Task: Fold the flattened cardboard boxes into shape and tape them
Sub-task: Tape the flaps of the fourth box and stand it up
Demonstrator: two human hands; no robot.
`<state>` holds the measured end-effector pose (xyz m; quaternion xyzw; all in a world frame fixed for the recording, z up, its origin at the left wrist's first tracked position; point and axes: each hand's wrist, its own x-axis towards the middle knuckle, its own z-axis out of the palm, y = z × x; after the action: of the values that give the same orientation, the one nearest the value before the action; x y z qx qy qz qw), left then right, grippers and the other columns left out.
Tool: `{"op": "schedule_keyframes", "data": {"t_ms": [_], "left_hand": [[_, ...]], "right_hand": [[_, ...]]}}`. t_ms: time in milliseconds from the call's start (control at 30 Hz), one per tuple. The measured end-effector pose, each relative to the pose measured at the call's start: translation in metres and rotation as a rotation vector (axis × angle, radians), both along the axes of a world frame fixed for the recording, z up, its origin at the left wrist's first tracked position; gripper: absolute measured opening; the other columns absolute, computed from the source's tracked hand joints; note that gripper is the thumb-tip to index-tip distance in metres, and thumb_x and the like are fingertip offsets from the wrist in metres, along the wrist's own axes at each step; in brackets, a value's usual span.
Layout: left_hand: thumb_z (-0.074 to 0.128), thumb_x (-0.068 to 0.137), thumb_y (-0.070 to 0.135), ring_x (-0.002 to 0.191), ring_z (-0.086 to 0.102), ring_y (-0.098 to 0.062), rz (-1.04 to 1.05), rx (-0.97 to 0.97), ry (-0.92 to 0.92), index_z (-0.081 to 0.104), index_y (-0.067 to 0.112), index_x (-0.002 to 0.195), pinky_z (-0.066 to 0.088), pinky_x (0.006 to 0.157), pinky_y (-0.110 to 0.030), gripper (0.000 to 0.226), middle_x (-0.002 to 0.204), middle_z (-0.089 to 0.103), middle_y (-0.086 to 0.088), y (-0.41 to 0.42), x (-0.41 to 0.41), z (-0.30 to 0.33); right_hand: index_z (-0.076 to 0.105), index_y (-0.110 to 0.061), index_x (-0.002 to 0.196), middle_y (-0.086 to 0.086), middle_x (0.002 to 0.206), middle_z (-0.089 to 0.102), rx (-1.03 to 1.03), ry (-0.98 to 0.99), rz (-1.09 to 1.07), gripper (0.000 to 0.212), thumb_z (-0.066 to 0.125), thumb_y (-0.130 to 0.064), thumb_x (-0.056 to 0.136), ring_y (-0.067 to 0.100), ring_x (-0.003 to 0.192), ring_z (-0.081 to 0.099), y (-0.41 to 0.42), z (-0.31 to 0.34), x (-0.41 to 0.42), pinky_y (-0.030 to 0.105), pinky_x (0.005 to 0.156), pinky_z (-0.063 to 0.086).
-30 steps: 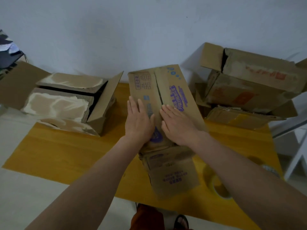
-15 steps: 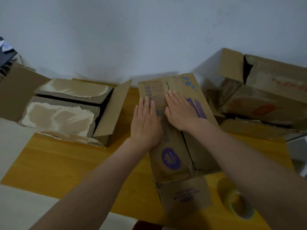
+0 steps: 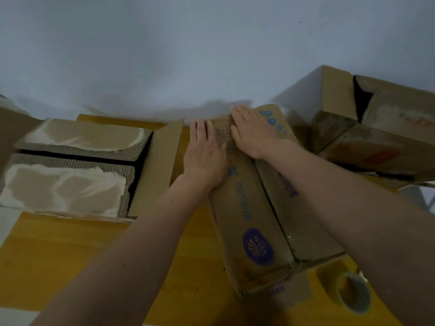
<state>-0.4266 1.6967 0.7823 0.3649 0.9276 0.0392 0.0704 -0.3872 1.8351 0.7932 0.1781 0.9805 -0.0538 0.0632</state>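
Note:
A brown cardboard box (image 3: 254, 222) with purple print stands on the yellow table (image 3: 70, 260), its two top flaps folded shut with a seam running along the middle. My left hand (image 3: 204, 154) lies flat on the left flap near the far end. My right hand (image 3: 253, 130) presses flat on the right flap beside it, fingers straight and reaching the far edge. A roll of clear tape (image 3: 353, 292) sits on the table at the near right, just off the box's corner.
A large open box (image 3: 75, 165) with torn flaps stands at the left, one flap (image 3: 157, 165) close to my left hand. Several crumpled boxes (image 3: 376, 130) are piled at the right against the wall (image 3: 188, 55).
Both hands have slid along the flaps from the box's middle to its far end. The box now lies closer and flatter in view.

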Motion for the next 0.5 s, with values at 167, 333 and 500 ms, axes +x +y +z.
{"op": "schedule_keyframes", "data": {"t_ms": [167, 333, 500], "left_hand": [[0.02, 0.104, 0.041, 0.148, -0.004, -0.036, -0.01, 0.015, -0.017, -0.001, -0.001, 0.152, -0.002, 0.121, -0.04, 0.067, 0.159, 0.0, -0.021, 0.002, -0.005, 0.0], [0.017, 0.105, 0.04, 0.148, -0.006, -0.034, -0.114, -0.017, -0.027, -0.001, -0.002, 0.151, -0.002, 0.122, -0.04, 0.066, 0.16, -0.002, -0.022, 0.01, -0.027, 0.004], [0.022, 0.104, 0.041, 0.149, -0.006, -0.029, -0.084, 0.016, -0.072, 0.003, 0.005, 0.154, -0.002, 0.121, -0.039, 0.064, 0.162, -0.003, -0.015, 0.011, -0.026, 0.011]], "right_hand": [[0.054, -0.005, 0.114, 0.016, 0.122, 0.05, -0.07, -0.007, -0.046, 0.036, 0.029, -0.029, 0.102, 0.032, 0.116, 0.043, 0.019, 0.01, -0.03, 0.04, 0.098, 0.033], [0.045, -0.015, 0.132, 0.009, 0.141, 0.044, 0.002, -0.102, -0.122, 0.053, 0.019, -0.049, 0.101, 0.028, 0.135, 0.033, 0.019, 0.011, -0.021, 0.049, 0.115, 0.009], [0.02, -0.016, 0.15, 0.006, 0.158, 0.02, -0.128, 0.142, -0.173, 0.058, 0.026, -0.047, 0.101, 0.023, 0.146, 0.012, 0.017, 0.015, 0.056, 0.037, 0.119, 0.008]]}}
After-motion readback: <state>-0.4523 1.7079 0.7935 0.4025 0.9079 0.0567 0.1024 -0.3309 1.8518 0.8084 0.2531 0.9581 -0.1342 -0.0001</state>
